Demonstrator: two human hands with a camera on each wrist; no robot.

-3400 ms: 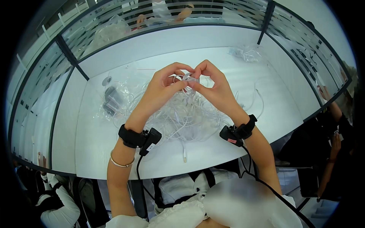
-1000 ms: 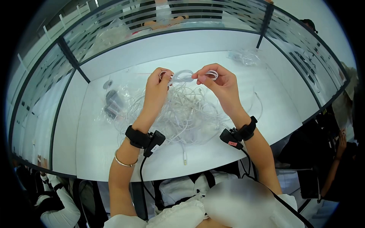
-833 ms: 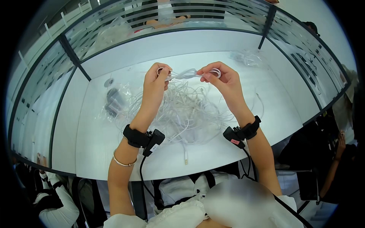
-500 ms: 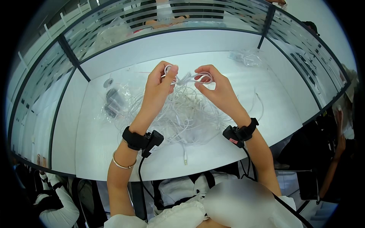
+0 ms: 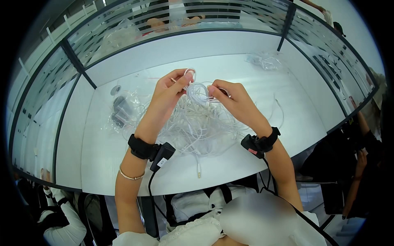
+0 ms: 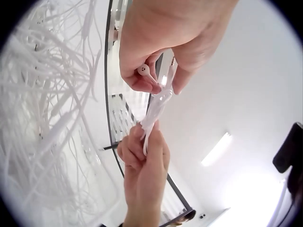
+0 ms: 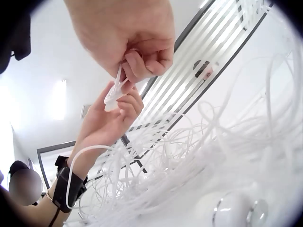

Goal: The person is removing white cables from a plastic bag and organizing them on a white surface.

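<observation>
The curved white desk (image 5: 123, 164) with its striped glass partition (image 5: 184, 16) is taking up most of what I am seeing. A loose tangled heap of thin white earphone cables (image 5: 201, 127) is sprawling across the middle of it, within easy reach of the person sitting here. To the left, a crumpled clear plastic bag with something dark inside (image 5: 121, 110) is lying just beside the heap. Another clear crumpled bag (image 5: 264, 59) is sitting well apart at the far right.

Both hands are hovering above the heap, probably so that what they are holding is not catching in the tangle. The left hand (image 5: 168, 92) and the right hand (image 5: 232, 100) are sharing a coiled bundle of thin white earphone cable (image 5: 199, 90), raised off the desk between them. The right hand is pinching one end of the coil between thumb and fingertips, seemingly so the loops cannot spring apart. The left hand is pinching the other end, its fingers curling round a small white plastic earbud (image 6: 143, 71), as the left wrist view is showing. One silver-tipped white jack plug (image 5: 199, 174) is lying alone near the front edge.
</observation>
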